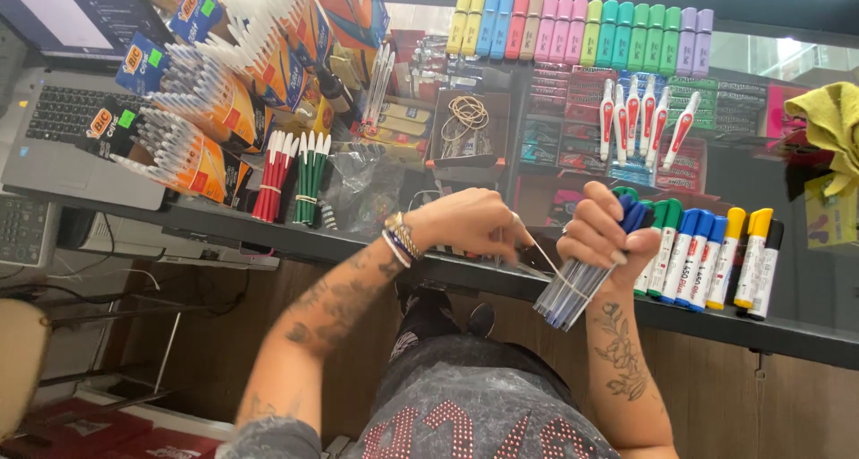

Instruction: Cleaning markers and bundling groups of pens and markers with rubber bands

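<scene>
My right hand (601, 231) was closed around a bundle of clear-barrelled blue-capped pens (582, 276), held over the dark counter edge (268, 235). My left hand (470, 225) pinched a thin rubber band (544, 260), stretched taut to the bundle, beside a row of fat markers (716, 258).

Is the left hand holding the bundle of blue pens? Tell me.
No, the right hand grips the bundle of blue pens; the left hand pulls a rubber band.

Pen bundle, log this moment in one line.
right hand: grips pen bundle | left hand: stretches rubber band onto it | markers: beside
</scene>
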